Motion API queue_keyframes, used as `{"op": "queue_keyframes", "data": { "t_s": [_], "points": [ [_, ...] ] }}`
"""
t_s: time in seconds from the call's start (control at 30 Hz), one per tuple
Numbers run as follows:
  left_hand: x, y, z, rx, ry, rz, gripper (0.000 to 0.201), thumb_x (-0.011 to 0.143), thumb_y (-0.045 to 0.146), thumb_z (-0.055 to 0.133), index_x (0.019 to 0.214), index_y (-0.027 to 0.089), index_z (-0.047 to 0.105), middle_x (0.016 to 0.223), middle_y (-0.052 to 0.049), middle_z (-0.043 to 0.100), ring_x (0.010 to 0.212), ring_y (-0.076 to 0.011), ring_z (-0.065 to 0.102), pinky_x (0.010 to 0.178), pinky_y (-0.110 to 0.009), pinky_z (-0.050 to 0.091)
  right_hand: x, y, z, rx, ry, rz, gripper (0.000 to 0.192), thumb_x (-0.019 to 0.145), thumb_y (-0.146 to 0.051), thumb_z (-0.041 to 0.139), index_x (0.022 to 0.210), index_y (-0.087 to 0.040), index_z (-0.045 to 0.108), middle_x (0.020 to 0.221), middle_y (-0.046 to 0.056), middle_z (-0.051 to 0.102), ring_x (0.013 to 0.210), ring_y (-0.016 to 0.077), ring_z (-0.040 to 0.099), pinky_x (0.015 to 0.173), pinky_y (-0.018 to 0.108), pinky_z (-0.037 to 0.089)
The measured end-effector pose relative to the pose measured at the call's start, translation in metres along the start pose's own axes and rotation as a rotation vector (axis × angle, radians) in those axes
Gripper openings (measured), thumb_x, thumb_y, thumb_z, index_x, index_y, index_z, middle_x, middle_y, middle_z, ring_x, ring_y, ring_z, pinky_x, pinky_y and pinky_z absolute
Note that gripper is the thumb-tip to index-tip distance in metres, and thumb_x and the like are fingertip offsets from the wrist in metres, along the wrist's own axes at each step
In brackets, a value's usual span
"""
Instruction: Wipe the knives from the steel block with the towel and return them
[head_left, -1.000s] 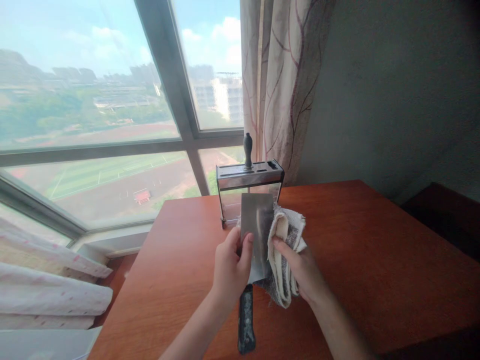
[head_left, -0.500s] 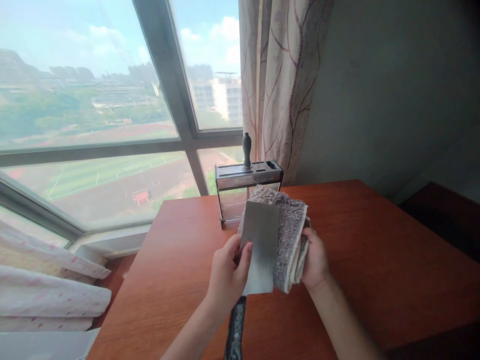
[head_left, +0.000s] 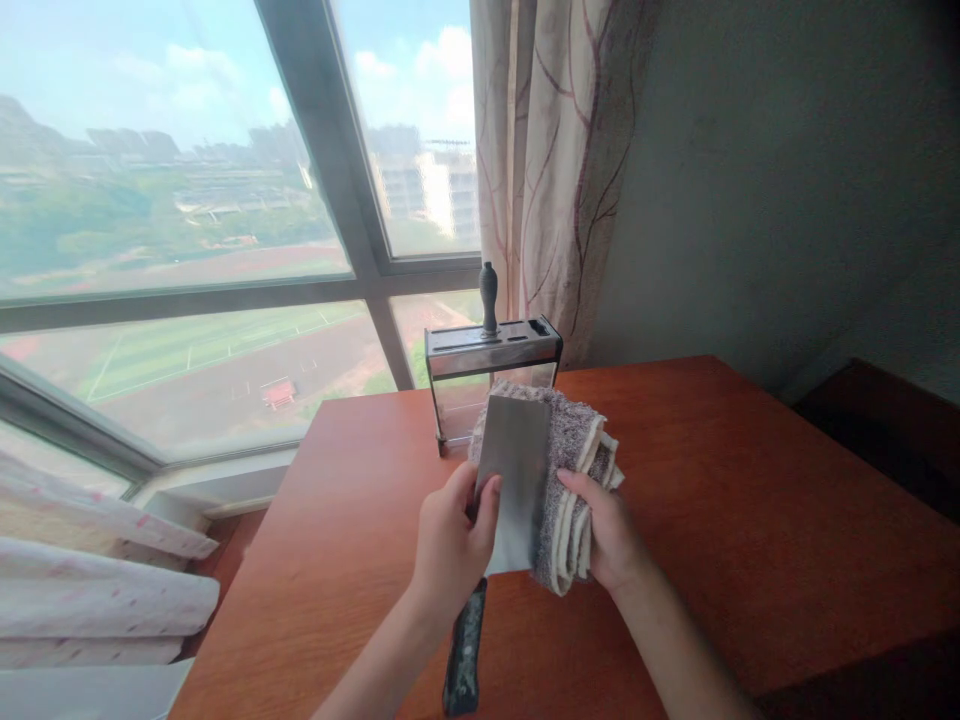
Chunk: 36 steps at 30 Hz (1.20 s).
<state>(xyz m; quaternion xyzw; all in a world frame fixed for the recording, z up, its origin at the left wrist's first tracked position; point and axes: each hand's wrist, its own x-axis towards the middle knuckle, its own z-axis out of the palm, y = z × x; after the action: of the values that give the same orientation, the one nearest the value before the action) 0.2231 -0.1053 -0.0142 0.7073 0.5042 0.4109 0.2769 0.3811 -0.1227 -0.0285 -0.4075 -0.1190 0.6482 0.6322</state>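
Matt steel cleaver [head_left: 514,480], nubby cloth [head_left: 574,480] (glossy wooden table [head_left: 750,520]).

There is a single view, taken from the person's head and looking forward and slightly down across the bench [head_left: 735,500]. It sits close: both forearms rise from the bottom edge, and the hands, left hand [head_left: 450,545] and right hand [head_left: 611,535], meet just below the middle of the frame. The knife rack [head_left: 491,350] stands just beyond the hands, near the far edge of the bench. Behind the knife rack and to its left the window [head_left: 172,230] fills the upper left; the curtain [head_left: 555,170] hangs right behind it, and the wall [head_left: 787,180] is to its right. No second view shares the scene.
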Motion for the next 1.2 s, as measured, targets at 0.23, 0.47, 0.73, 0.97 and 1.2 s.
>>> {"op": "queue_keyframes", "data": {
  "t_s": [0.23,0.47,0.73,0.97,1.2],
  "points": [
    [0.013,-0.009,-0.016,-0.168,0.059,-0.121,0.032,0.090,0.040,0.049,0.066,0.021,0.040,0.059,0.007,0.027,0.053,-0.0100,0.029,0.048,-0.023,0.020,-0.004,0.006,-0.014,0.067,-0.153,0.302,0.025,0.068,-0.024,0.066,0.090,-0.015,0.073,0.078,0.007,0.077,0.089,0.0295,0.072,0.085,0.041,0.056],
    [0.008,-0.014,-0.011,-0.143,-0.092,-0.107,0.035,0.090,0.043,0.049,0.065,0.021,0.039,0.058,0.007,0.025,0.053,-0.0101,0.028,0.049,-0.024,0.019,0.012,-0.008,-0.013,0.134,-0.122,0.264,0.027,0.073,-0.027,0.058,0.091,-0.014,0.073,0.083,0.009,0.077,0.088,0.0286,0.072,0.081,0.039,0.057],
    [0.002,-0.009,-0.010,-0.160,-0.200,-0.112,0.036,0.091,0.044,0.046,0.065,0.021,0.037,0.059,0.007,0.025,0.053,-0.0104,0.028,0.049,-0.024,0.019,0.022,-0.035,-0.023,0.045,0.052,-0.170,0.020,0.074,-0.029,0.066,0.093,-0.025,0.070,0.089,0.000,0.077,0.085,0.0250,0.073,0.079,0.039,0.059],
    [0.004,-0.011,-0.006,-0.131,-0.149,-0.094,0.032,0.089,0.037,0.048,0.064,0.022,0.036,0.057,0.007,0.026,0.052,-0.0110,0.028,0.048,-0.023,0.019,0.005,-0.039,-0.026,-0.442,0.146,-0.778,0.042,0.071,-0.020,0.074,0.111,-0.030,0.067,0.120,-0.002,0.069,0.120,0.0249,0.058,0.107,0.041,0.041],
    [0.005,0.002,-0.006,-0.246,-0.222,0.068,0.011,0.080,0.014,0.051,0.086,0.018,0.058,0.074,-0.001,0.061,0.069,-0.0166,0.053,0.067,-0.024,0.041,-0.017,-0.018,-0.003,-1.436,-0.369,-1.159,0.077,0.073,-0.021,0.065,0.145,-0.026,0.040,0.153,0.005,0.036,0.143,0.0362,0.024,0.116,0.057,0.016]
  ]
}}
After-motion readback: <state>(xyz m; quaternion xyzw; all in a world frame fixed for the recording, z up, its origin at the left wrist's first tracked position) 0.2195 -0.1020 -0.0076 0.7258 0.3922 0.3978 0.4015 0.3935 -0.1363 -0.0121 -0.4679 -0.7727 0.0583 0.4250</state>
